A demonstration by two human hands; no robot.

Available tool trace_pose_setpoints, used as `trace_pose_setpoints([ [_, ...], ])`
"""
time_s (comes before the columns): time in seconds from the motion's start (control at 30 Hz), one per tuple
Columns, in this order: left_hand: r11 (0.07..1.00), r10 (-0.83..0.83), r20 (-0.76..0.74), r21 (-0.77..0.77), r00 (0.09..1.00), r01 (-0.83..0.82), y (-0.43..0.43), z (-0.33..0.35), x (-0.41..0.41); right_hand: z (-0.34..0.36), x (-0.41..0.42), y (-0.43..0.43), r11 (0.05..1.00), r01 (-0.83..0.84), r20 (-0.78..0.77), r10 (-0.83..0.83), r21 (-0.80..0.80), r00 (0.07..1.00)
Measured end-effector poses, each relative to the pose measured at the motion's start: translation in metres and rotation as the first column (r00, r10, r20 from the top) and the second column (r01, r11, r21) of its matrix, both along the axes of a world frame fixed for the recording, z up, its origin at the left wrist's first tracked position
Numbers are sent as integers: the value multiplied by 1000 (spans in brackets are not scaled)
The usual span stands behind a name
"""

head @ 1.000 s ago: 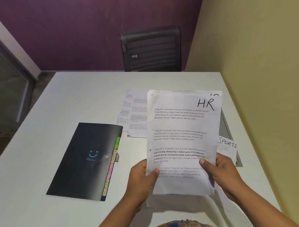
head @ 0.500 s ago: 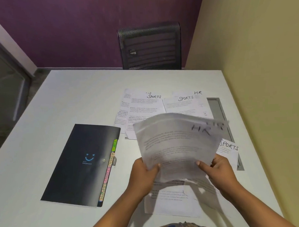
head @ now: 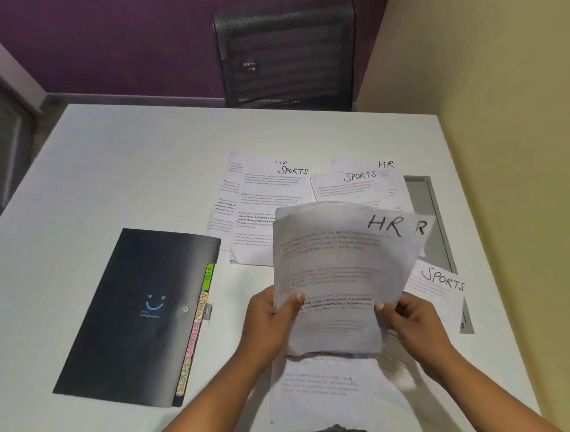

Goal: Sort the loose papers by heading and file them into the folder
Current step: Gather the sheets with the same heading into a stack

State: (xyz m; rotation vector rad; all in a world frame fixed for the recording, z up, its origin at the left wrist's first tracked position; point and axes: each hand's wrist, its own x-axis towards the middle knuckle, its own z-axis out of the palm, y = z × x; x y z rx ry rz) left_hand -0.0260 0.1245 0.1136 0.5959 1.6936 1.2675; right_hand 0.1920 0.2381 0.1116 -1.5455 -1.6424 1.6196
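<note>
Raised from their earlier flop, the thin white HR sheets (head: 338, 265) curl at the top above the table, long axis near-to-far, heading far-right. The left hand (head: 268, 321) and right hand (head: 415, 324) pinch their near edge, and a matte black folder (head: 134, 314) lies to the left.

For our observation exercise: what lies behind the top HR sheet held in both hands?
Behind the HR sheet, held by left hand and right hand, a second sheet peeks out, showing only an R. Its text and any further sheets are covered.
</note>
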Motion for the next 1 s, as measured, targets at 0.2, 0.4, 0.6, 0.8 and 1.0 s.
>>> trace_pose_setpoints([
  [0.2,993,-113,90,-26,990,116,28,1,-19,-12,-21,37,950,247,-161,-279,-193,947],
  [0.4,994,-10,110,-109,994,22,37,-17,-27,-23,-28,66,944,117,-152,-171,-310,974],
  [0.6,988,133,235,-114,963,-109,48,-26,-34,-39,-28,143,950,310,78,-307,-35,949],
  [0.8,983,170,212,-107,962,-150,62,-30,-42,-64,-18,204,969,185,610,-245,162,754],
  [1.0,983,179,222,-88,958,-163,70,-31,-44,-78,-25,217,974,204,586,-220,93,780],
])
